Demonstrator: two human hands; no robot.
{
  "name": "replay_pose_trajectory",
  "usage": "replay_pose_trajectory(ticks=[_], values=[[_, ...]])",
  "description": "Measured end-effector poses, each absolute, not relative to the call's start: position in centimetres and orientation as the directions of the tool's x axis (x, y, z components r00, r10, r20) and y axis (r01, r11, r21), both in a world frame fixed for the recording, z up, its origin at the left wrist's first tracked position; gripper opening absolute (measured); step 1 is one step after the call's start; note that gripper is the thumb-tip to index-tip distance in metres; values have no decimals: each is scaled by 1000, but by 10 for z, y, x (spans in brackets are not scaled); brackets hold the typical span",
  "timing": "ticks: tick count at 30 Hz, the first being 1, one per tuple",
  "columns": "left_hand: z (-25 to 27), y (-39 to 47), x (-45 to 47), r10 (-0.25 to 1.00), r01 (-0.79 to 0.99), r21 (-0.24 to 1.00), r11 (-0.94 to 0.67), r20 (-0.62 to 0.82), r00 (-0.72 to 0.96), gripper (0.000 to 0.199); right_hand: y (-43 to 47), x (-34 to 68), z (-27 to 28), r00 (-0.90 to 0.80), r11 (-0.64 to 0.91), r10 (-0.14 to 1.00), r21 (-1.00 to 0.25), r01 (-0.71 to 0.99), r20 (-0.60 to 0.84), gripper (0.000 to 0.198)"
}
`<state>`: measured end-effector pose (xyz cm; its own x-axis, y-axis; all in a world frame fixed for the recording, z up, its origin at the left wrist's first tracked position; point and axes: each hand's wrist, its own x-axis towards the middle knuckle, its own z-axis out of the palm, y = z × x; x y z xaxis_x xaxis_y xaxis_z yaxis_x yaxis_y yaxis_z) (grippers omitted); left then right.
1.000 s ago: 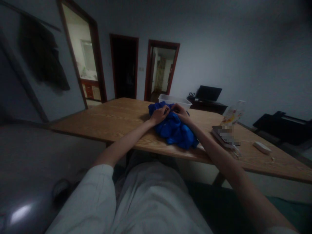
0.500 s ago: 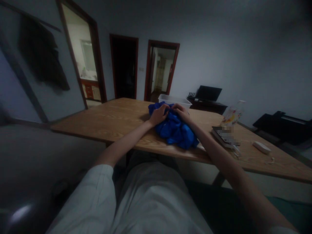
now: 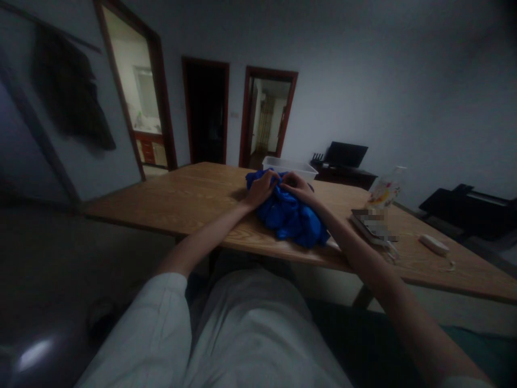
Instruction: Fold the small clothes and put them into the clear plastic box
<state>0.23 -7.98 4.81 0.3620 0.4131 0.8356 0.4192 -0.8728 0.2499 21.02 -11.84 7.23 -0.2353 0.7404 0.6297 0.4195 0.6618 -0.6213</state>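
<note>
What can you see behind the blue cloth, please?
Behind the blue cloth stands a whitish plastic bin, its upper part visible. The cloth covers much of its lower front; its floor cannot be seen.

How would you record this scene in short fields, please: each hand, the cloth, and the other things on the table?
Left hand: on the cloth, fingers bent; exact grip unclear
Right hand: on the cloth, beside the left hand, fingers bent; exact grip unclear
Cloth: blue, crumpled, on the wooden table
Behind cloth: whitish box; contact cannot be told
Person's right: patterned bottle, upright; flat dark item, partly pixelated; small white object with a cord
Light: dim
</note>
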Motion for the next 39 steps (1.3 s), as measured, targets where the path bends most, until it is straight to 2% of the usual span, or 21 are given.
replay_pose_trajectory(ticks=[12,20,25,29,39], values=[[50,-87,8,402,403,238,-883,828,391,32,-112,215,69,-226,662,724,-563,496,652,29],[48,-83,8,391,412,223,-884,835,388,29,-114,214,70,-257,702,683,-518,489,684,24],[46,-82,7,347,401,178,-899,847,403,29,-113,213,68,-220,695,689,-542,473,691,30],[45,-80,7,361,422,173,-890,833,419,27,-114,211,69,-224,695,693,-555,457,685,36],[44,-75,8,371,429,178,-886,828,422,24,-120,210,72,-267,670,726,-565,482,634,36]])
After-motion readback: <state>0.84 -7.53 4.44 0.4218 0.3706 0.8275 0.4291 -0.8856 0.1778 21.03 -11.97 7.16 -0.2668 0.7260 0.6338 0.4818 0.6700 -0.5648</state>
